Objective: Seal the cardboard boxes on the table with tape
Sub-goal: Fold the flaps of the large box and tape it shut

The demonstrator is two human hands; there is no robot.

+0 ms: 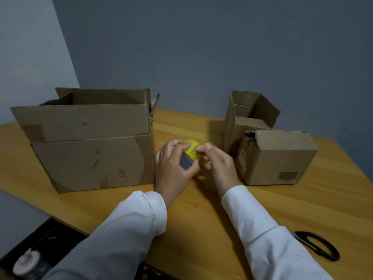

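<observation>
Left hand point(173, 164) is gripping the yellow tape roll point(192, 151) just above the counter point(201, 219), between the big open box point(90, 142) and 2 smaller boxes point(276, 156). Right hand point(218, 160) is pinching at the roll's surface, likely picking for the tape end. Next: peeling a strip free; scissors point(316, 247) are lying near.

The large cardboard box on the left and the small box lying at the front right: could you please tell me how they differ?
The large box stands upright with its top flaps raised and open; the small box has its top flap folded over. The large box is far wider and taller than the small box. The large box sits left of the hands, the small box right of them. Both are worn brown cardboard on the wooden table, and neither shows fresh tape across its top.
</observation>
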